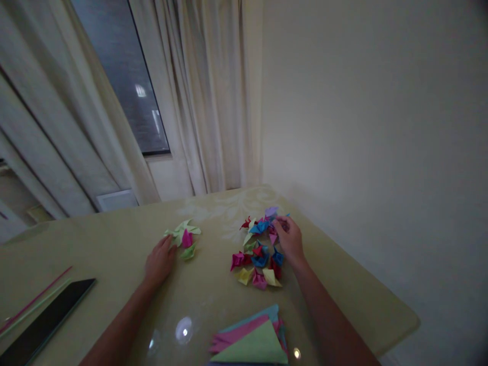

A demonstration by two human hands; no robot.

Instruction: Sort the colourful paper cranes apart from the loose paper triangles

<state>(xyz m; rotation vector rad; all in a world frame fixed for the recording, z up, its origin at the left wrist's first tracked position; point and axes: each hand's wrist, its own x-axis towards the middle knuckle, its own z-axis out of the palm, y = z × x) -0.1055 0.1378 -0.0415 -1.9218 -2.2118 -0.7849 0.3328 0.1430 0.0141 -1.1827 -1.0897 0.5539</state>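
Observation:
My left hand (pixel 160 258) lies on the table, fingers stretched out, its fingertips at the edge of a pale green folded paper piece (pixel 182 231). Beside that piece are a magenta folded paper (pixel 186 239) and a small green folded paper (pixel 188 251). My right hand (pixel 290 238) is over the far right of a colourful cluster of origami pieces, thumb and finger pinched at a small purple folded paper piece (pixel 272 222), mostly hidden by the fingers. Near it lie a blue piece (pixel 260 227), a red piece (pixel 246 222), a pink piece (pixel 260 279) and a yellow piece (pixel 244 275).
A stack of coloured paper sheets (pixel 251 343) lies at the near edge. On the left are a dark flat slab (pixel 51 320), a pink stick (pixel 38 297) and a pale green stick (pixel 36 306). A wall (pixel 373 127) borders the table (pixel 213 300) on the right; curtains (pixel 213 101) hang behind.

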